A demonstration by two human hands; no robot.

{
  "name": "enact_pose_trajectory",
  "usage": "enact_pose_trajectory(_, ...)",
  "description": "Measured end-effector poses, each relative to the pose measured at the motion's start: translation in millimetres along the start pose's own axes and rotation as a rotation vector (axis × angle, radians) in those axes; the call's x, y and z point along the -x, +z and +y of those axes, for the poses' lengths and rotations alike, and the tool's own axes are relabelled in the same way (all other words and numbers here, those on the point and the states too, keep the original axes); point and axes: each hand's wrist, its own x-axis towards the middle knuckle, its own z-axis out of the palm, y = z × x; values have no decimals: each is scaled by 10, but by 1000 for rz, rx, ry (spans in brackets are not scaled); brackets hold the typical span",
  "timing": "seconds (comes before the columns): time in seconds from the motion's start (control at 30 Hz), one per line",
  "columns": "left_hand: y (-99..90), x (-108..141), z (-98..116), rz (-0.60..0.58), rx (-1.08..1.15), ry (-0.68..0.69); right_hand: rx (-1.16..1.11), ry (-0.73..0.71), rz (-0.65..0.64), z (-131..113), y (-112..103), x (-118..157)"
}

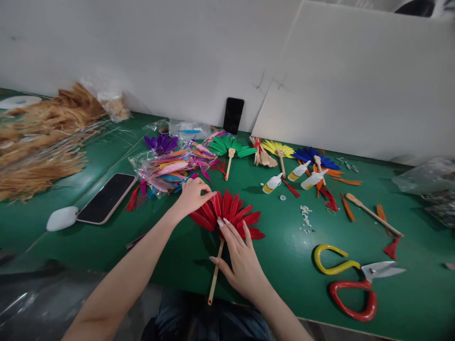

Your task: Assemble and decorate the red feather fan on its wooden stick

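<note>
A fan of red feathers on a thin wooden handle lies on the green table, its handle pointing toward me. My left hand pinches a red feather at the fan's upper left between thumb and index finger. Spread over the fan's base is my right hand, fingertips resting on the feathers and thumb beside the handle. Where the feathers join the handle is partly hidden under my right fingers.
Green, yellow and blue fans line the back, near glue bottles. Scissors lie open at right. Bagged feathers and a phone are left, beyond them brown fibres.
</note>
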Motion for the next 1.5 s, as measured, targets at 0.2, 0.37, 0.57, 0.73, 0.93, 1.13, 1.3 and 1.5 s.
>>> enact_pose_trajectory(0.2, -3, 6, -17, -12, -59, 6, -8, 0, 14, 7, -10, -7)
enact_pose_trajectory(0.37, 13, 17, -67, -49, -94, -1, -20, -13, 21, 11, -19, -9)
enact_pose_trajectory(0.57, -33, -5, -70, -58, -147, -17, -66, 13, 20, -5, -72, 1)
enact_pose_trajectory(0.73, -190, 248, 172, 257, -209, -105, -146, 191, 232, 60, -140, 207)
enact_pose_trajectory(0.93, -6, 1093, 484, 251, -159, 208, -124, 336, 307, 198, -139, 582)
enact_pose_trajectory(1.13, 307, 1397, 428, 123, -243, 317, -101, 329, 307, 209, -115, 619)
enact_pose_trajectory(1.3, 292, 1361, 425, 103, -261, 337, -105, 352, 319, 189, -120, 593)
enact_pose_trajectory(1.5, 232, 1411, 396, 163, -222, 251, -66, 330, 316, 190, -125, 578)
